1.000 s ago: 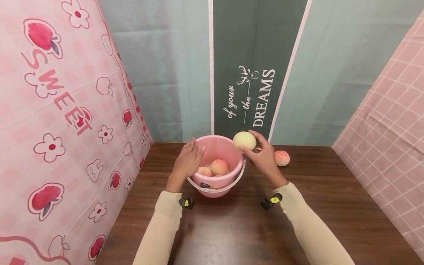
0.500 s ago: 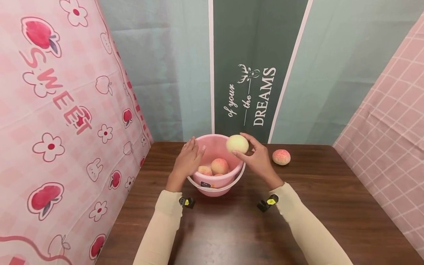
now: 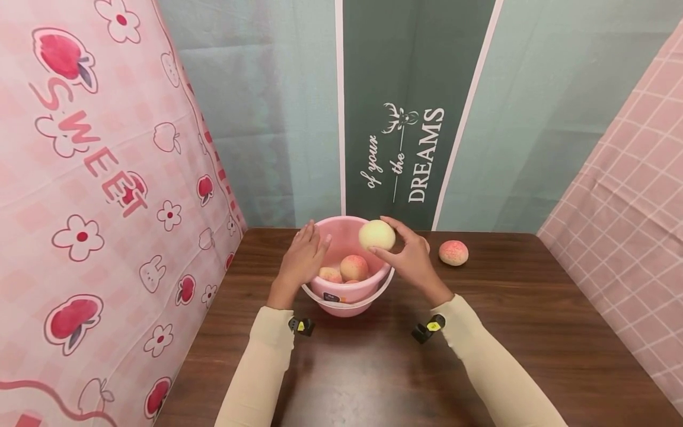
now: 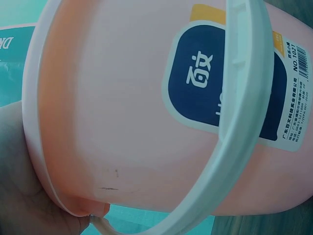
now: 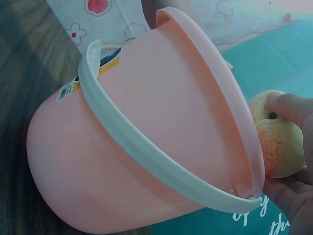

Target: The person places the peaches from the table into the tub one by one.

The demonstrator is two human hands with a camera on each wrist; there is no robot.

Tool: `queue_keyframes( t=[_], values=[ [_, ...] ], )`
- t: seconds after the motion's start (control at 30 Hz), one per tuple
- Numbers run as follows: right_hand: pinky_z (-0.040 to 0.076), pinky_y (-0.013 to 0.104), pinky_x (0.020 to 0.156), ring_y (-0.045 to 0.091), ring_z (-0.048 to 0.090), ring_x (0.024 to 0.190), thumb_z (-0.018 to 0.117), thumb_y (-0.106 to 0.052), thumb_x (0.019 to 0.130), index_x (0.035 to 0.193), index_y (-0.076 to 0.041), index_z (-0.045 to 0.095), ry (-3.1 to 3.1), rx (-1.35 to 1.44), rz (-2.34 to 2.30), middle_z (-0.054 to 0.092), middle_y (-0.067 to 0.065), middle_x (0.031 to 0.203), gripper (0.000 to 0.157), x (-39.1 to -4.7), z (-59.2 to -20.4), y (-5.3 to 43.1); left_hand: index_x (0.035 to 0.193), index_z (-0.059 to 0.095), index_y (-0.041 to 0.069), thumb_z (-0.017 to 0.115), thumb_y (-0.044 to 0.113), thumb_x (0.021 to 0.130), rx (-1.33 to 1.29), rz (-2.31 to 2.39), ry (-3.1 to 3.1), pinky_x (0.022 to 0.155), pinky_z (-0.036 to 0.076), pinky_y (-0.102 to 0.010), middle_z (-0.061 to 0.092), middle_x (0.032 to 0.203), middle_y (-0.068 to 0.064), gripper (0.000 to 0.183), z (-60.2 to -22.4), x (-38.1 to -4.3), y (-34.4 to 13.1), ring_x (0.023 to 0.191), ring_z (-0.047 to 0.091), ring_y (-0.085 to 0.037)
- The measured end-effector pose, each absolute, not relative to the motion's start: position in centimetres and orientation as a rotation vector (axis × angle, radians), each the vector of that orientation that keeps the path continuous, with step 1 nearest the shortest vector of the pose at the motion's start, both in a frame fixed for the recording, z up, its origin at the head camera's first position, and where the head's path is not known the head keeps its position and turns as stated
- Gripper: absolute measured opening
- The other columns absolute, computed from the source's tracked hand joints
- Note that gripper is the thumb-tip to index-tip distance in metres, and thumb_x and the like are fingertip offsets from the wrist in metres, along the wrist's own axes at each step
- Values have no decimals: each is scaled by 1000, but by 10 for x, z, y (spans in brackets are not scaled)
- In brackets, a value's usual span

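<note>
Right hand: grasping a pale-yellow, peach-shaped piece with red speckling, thumb and fingers pinching its sides. In the head view the piece is hanging over the bucket's mouth, near the right rim, and is showing only a plain yellow face; the right wrist view is revealing the speckles and a dark spot. There the rim is covering part of its edge.

Left hand: not clenched, fingers extending and resting against the left rim of a round, pale-pink plastic bucket. The left wrist view is cutting this hand off, so I cannot tell how firmly it is pressing.

A white plastic handle is drooping across the bucket's outer wall and hiding part of a dark-blue label.

Inside the bucket, a rounded pink-orange peach is showing clearly. A yellowish peach is sitting partly behind the front rim, and only a sliver of a third is peeking out; the bottom is staying out of sight.

One red-speckled peach is lying on the dark brown wood-grain tabletop, right of the right hand.
</note>
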State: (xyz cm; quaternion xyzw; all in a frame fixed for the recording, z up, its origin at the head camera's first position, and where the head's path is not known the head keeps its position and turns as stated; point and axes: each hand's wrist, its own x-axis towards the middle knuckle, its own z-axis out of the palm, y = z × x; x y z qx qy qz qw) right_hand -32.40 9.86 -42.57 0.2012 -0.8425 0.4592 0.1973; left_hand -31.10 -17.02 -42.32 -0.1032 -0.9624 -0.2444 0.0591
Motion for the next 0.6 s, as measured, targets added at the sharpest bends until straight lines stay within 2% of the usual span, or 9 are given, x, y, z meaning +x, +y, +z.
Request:
queue_keyframes(
  t=[0.23, 0.3, 0.37, 0.47, 0.6],
  values=[
    [21, 65, 104, 24, 61, 121, 89, -40, 79, 141, -24, 61, -2345, 577, 1287, 67, 2, 135, 70, -325, -426, 98, 158, 24, -3, 22, 51, 109, -322, -724, -2918, 126, 8, -46, 12, 168, -16, 73, -424, -312, -170, 156, 8, -31],
    [28, 61, 107, 23, 62, 119, 89, -38, 79, 142, -24, 60, -2335, 605, 1321, 66, 2, 136, 70, -325, -427, 98, 158, 24, -2, 23, 51, 109, -318, -729, -2917, 126, 8, -46, 12, 168, -16, 72, -424, -311, -170, 156, 8, -31],
    [41, 53, 105, 24, 63, 113, 89, -34, 79, 142, -23, 60, -2318, 639, 1369, 65, 2, 136, 71, -325, -427, 98, 158, 24, -2, 22, 51, 109, -317, -724, -2918, 126, 9, -46, 13, 168, -16, 73, -424, -312, -171, 156, 8, -31],
    [58, 47, 88, 26, 64, 106, 90, -29, 78, 143, -18, 58, -2298, 689, 1442, 64, 2, 137, 73, -326, -428, 97, 159, 23, -2, 23, 51, 109, -314, -729, -2922, 126, 8, -45, 12, 168, -15, 72, -424, -311, -171, 156, 8, -30],
    [59, 39, 90, 28, 64, 108, 91, -25, 78, 144, -16, 58, -2289, 713, 1467, 62, 3, 138, 74, -326, -427, 96, 159, 24, -2, 24, 51, 109, -317, -736, -2919, 126, 6, -44, 12, 168, -15, 72, -424, -311, -171, 156, 8, -30]
  ],
)
